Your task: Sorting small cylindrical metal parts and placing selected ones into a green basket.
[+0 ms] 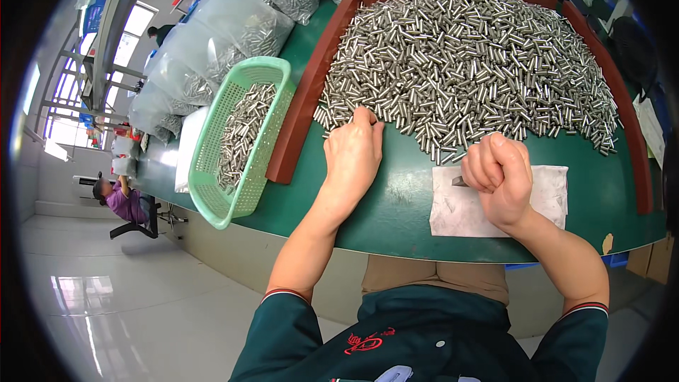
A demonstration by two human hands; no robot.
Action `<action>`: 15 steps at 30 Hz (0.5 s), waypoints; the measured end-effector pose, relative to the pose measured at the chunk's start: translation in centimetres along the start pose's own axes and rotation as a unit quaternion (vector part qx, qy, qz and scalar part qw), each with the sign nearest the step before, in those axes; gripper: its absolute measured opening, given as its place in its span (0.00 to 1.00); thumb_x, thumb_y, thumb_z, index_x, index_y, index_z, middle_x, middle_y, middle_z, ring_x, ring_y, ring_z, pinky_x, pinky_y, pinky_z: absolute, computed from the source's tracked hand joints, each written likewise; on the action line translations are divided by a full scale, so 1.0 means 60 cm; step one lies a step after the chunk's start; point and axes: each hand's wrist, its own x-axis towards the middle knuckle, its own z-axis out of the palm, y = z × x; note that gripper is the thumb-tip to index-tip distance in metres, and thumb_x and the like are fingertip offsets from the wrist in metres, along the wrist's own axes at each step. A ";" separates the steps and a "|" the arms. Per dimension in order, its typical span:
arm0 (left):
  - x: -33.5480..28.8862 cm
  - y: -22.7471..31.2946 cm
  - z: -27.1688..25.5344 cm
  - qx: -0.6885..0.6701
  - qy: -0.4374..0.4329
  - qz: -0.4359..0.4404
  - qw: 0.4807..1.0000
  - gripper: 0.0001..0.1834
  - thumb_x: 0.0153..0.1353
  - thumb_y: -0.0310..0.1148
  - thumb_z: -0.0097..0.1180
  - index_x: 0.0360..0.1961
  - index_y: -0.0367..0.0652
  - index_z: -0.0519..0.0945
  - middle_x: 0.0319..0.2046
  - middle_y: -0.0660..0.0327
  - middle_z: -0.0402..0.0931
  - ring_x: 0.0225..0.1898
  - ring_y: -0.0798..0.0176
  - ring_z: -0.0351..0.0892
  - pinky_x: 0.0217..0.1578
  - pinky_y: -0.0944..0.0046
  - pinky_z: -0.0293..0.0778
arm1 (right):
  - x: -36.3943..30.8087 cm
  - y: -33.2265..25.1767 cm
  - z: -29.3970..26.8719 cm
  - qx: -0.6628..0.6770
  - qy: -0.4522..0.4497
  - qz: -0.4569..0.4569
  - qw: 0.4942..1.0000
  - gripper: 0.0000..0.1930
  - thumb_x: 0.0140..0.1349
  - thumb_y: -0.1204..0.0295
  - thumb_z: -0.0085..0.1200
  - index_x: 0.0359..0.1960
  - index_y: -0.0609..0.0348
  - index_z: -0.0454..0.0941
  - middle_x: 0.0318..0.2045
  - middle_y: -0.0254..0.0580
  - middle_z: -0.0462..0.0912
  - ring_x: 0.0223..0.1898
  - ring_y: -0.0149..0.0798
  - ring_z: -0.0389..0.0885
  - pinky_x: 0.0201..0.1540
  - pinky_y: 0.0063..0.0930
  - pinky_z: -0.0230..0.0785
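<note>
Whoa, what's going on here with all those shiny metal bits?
A person is sitting at a green table with a big pile of little metal pins in front of them, with red-brown rails around it. The left hand is at the pile's near edge. The right hand is curled over a white cloth, with a small dark piece poking out of it. More pins lie in the green basket on the left.

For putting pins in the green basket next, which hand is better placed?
Probably the left hand: it's at the pins and nearer the basket. The right hand is curled over the cloth, a dark object jutting from it.
</note>
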 end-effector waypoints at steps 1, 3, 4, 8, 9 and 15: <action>0.000 -0.003 -0.001 -0.009 -0.018 -0.012 1.000 0.05 0.52 0.27 0.50 0.27 0.37 0.69 0.13 0.50 0.71 0.17 0.47 0.73 0.21 0.52 0.68 | 0.001 0.001 0.000 0.000 0.001 -0.001 1.000 0.21 0.61 0.68 0.33 0.08 0.55 0.52 0.06 0.30 0.54 0.11 0.24 0.47 0.16 0.20 0.42; -0.001 -0.007 -0.006 -0.030 -0.023 -0.025 0.999 0.05 0.52 0.27 0.50 0.27 0.37 0.69 0.13 0.49 0.72 0.18 0.46 0.73 0.22 0.52 0.68 | 0.001 0.002 0.000 0.010 0.003 0.014 1.000 0.21 0.61 0.68 0.33 0.08 0.55 0.52 0.06 0.30 0.54 0.11 0.24 0.48 0.16 0.20 0.42; 0.000 -0.005 -0.007 -0.031 -0.028 -0.032 0.999 0.05 0.52 0.27 0.50 0.27 0.37 0.69 0.13 0.50 0.72 0.19 0.46 0.74 0.22 0.51 0.68 | 0.001 0.001 0.000 0.017 0.005 0.019 1.000 0.21 0.61 0.68 0.33 0.08 0.55 0.52 0.06 0.30 0.54 0.11 0.24 0.48 0.16 0.20 0.43; 0.001 -0.004 -0.002 -0.012 -0.020 -0.017 1.000 0.07 0.52 0.29 0.51 0.28 0.36 0.70 0.13 0.49 0.71 0.19 0.47 0.73 0.22 0.52 0.68 | 0.001 -0.001 0.001 0.009 -0.004 0.012 1.000 0.21 0.61 0.68 0.33 0.08 0.55 0.52 0.06 0.30 0.54 0.11 0.24 0.48 0.16 0.20 0.42; 0.001 -0.006 -0.003 -0.011 -0.019 -0.018 1.000 0.07 0.52 0.29 0.51 0.28 0.36 0.70 0.13 0.49 0.71 0.19 0.47 0.73 0.22 0.52 0.68 | 0.001 -0.001 0.001 0.008 -0.007 0.010 1.000 0.21 0.61 0.68 0.33 0.09 0.55 0.53 0.06 0.30 0.54 0.11 0.24 0.48 0.16 0.20 0.42; 0.015 -0.024 -0.037 -0.701 -0.202 -0.202 0.654 0.03 0.58 0.28 0.47 0.31 0.43 0.67 0.18 0.68 0.61 0.16 0.78 0.50 0.18 0.79 0.52 | 0.000 -0.001 0.000 0.010 -0.004 0.010 1.000 0.21 0.61 0.69 0.33 0.09 0.55 0.52 0.06 0.30 0.54 0.11 0.24 0.48 0.16 0.20 0.42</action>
